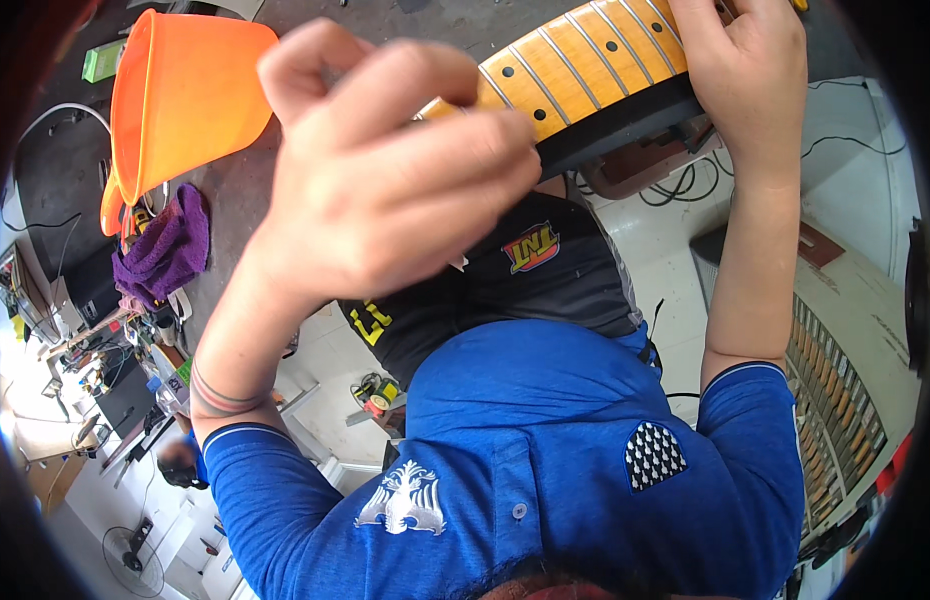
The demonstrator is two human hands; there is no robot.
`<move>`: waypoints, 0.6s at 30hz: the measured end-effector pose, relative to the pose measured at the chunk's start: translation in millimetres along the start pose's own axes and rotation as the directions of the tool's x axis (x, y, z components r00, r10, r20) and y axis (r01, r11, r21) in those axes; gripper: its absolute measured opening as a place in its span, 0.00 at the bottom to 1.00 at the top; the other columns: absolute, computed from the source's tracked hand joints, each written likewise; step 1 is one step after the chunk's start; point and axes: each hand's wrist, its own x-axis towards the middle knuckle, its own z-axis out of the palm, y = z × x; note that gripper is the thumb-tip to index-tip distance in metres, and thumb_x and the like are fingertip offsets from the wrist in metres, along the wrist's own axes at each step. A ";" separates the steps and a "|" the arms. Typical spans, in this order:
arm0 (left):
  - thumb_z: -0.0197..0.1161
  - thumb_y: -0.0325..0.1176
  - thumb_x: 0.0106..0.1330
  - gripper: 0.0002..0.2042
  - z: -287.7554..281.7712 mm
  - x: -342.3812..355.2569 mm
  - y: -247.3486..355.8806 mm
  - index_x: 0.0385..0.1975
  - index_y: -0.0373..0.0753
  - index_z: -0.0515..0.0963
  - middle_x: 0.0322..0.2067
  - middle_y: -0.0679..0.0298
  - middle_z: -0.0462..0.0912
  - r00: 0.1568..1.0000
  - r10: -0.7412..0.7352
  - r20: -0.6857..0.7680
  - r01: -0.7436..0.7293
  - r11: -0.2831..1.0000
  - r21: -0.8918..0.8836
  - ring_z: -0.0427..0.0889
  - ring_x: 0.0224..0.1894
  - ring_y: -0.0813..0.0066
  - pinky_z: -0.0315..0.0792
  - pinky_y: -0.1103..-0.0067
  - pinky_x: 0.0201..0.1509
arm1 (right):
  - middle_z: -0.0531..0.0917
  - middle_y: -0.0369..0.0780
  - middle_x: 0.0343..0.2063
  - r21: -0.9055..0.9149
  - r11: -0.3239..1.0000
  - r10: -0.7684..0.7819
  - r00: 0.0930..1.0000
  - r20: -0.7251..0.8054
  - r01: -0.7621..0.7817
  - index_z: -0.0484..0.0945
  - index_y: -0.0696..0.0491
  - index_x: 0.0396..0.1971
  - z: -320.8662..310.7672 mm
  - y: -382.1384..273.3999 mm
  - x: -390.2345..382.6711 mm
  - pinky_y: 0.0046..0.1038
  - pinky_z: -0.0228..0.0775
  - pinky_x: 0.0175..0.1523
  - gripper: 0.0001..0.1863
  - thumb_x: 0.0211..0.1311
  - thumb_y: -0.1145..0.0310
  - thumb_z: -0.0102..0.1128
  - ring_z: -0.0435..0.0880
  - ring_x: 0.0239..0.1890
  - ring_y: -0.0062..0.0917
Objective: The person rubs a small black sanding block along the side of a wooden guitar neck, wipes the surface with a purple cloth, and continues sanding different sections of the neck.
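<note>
A guitar neck with a light wooden fretboard, metal frets and black dots lies across the top of the view. My left hand is over its left end, fingers curled and smeared by motion; whatever they hold, if anything, is hidden. At the neck's right part, my right hand is closed around it, with its fingertips partly out of view. Beneath the neck's near edge runs a black strip, which may be a support.
An orange plastic container with a handle lies tipped on the dark table, left of my left hand. Near it are a purple cloth and a green box. Cables trail at right. Behind, a person and a fan show.
</note>
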 end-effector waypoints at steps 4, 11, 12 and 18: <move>0.72 0.32 0.42 0.17 1.6 0.3 -11.3 0.37 0.44 0.91 0.41 0.73 0.90 0.996 -0.054 -0.066 0.057 0.998 0.037 0.85 0.45 0.66 0.64 0.67 0.55 | 0.76 0.37 0.29 -0.010 0.999 -0.035 0.999 0.016 0.036 0.76 0.59 0.37 -4.3 6.0 1.9 0.24 0.68 0.37 0.03 0.73 0.76 0.59 0.75 0.30 0.18; 0.73 0.32 0.44 0.17 5.3 -5.7 -12.7 0.37 0.45 0.92 0.41 0.71 0.91 0.997 -0.023 -0.069 0.022 1.000 -0.017 0.85 0.45 0.66 0.63 0.66 0.57 | 0.77 0.36 0.29 -0.041 0.997 -0.067 0.998 0.012 0.067 0.75 0.59 0.37 -6.0 -3.2 1.0 0.24 0.69 0.36 0.03 0.73 0.76 0.59 0.75 0.30 0.18; 0.73 0.32 0.44 0.16 6.6 -4.9 -0.6 0.37 0.45 0.92 0.41 0.70 0.91 0.996 -0.008 -0.084 0.005 0.999 -0.045 0.85 0.45 0.66 0.64 0.66 0.55 | 0.76 0.36 0.28 -0.049 0.992 -0.114 0.993 -0.002 0.114 0.75 0.59 0.37 -6.3 -3.0 1.2 0.24 0.69 0.36 0.03 0.73 0.76 0.59 0.75 0.29 0.18; 0.73 0.31 0.45 0.16 5.0 -6.4 -7.4 0.38 0.45 0.92 0.41 0.71 0.91 0.995 -0.066 -0.072 0.064 0.998 -0.028 0.85 0.45 0.66 0.62 0.65 0.59 | 0.76 0.36 0.28 -0.037 0.997 -0.073 0.997 0.010 0.073 0.75 0.59 0.37 -7.2 -0.7 0.1 0.24 0.69 0.36 0.03 0.73 0.76 0.59 0.75 0.29 0.18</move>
